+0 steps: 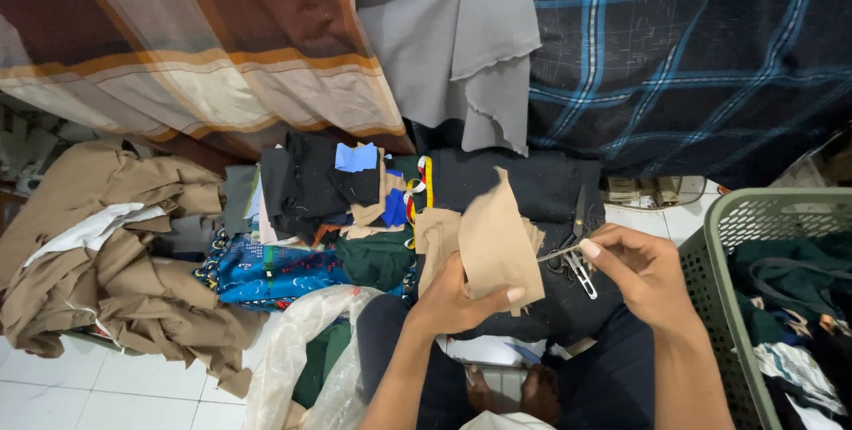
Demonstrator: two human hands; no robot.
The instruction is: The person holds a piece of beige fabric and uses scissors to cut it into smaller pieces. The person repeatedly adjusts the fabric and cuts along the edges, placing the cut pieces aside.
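Observation:
My left hand [457,299] holds up a tan piece of cloth [497,244], thumb pressed on its lower edge. My right hand [641,272] pinches a small metal thread snipper [568,261] whose tip touches the right edge of the tan cloth. A pair of black-handled scissors [578,213] lies on the black fabric [532,190] just behind the snipper. A second tan piece [435,239] lies under the held one.
A heap of cloth scraps [328,208] with a yellow tape measure [428,183] lies ahead. Khaki garments [115,252] are piled at left. A green laundry basket [737,244] with clothes stands at right. A clear plastic bag [302,350] rests by my knees. Striped, grey and plaid cloths hang behind.

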